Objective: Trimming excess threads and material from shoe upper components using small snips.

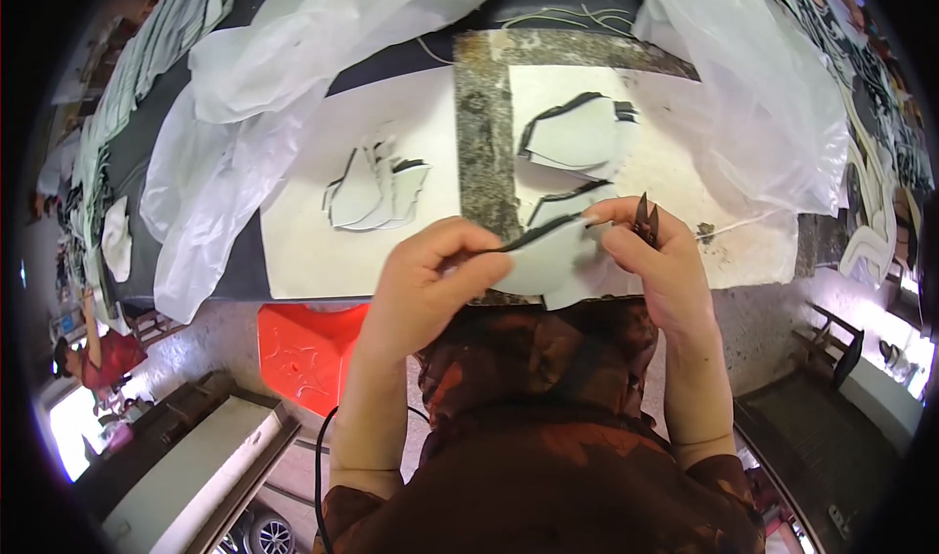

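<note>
Between my two hands is a pale grey cut piece (550, 264) with a black upper edge, looking like padded fabric. My left hand (430, 278) pinches its left end between thumb and fingers. At the other end, my right hand (673, 265) is closed on the piece's edge. Dark thread snips (646, 220) are also tucked in that hand, blades pointing up and away. Just beyond the held piece lies a similar pale piece (572, 202), partly hidden by it. Farther back sits a small stack of such pieces (577, 135), and a fanned pile (370, 194) lies to the left.
White sheets (293, 231) cover parts of the worn work table (484, 124). Crumpled translucent plastic (245, 133) lies at left, with more plastic sheeting (753, 94) at right. A red plastic stool (303, 354) stands below the table's left front. Another person (108, 358) is at far left.
</note>
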`<state>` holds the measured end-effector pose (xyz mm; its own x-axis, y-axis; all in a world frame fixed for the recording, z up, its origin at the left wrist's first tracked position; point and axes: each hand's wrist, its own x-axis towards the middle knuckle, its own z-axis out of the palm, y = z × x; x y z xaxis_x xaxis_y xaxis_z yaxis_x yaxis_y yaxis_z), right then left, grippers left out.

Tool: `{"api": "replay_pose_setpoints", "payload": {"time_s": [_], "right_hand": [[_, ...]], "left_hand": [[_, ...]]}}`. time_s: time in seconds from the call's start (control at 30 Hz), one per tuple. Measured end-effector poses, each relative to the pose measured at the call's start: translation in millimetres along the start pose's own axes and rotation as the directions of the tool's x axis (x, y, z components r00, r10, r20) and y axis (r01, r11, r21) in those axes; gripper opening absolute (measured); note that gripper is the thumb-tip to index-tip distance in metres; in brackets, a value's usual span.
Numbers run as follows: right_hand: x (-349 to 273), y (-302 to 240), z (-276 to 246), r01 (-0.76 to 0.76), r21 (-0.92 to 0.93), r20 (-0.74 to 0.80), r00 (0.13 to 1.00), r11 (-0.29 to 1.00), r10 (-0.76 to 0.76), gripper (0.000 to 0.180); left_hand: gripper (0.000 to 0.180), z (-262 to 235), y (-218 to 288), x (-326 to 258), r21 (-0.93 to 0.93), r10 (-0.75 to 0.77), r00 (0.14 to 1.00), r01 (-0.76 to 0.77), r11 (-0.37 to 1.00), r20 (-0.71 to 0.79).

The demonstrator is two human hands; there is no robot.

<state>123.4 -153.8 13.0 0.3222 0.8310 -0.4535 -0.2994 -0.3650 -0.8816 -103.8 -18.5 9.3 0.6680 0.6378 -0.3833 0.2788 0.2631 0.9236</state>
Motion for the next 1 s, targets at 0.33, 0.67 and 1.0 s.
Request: {"api": "replay_pose_setpoints", "payload": {"time_s": [0.33,0.67,1.0], "right_hand": [[-1,5,6,0.047,-0.132,0.059,0.997,0.99,-0.04,0.022],[-13,0,11,0.538,-0.536,0.402,0.841,0.651,-0.363,0.02],[-31,-1,2,0.615,-0.511,0.535,0.774,0.601,-0.338,0.032]], "left_hand": [[0.024,-105,-14,-8,0.251,0.085,0.845,0.059,0.966,-0.529],[0.036,-14,13,-11,-0.121,-0.019,0.999,0.022,0.992,0.029],[0.023,41,0,5,-0.346,-0.286,0.894,0.404,0.847,0.345]]}}
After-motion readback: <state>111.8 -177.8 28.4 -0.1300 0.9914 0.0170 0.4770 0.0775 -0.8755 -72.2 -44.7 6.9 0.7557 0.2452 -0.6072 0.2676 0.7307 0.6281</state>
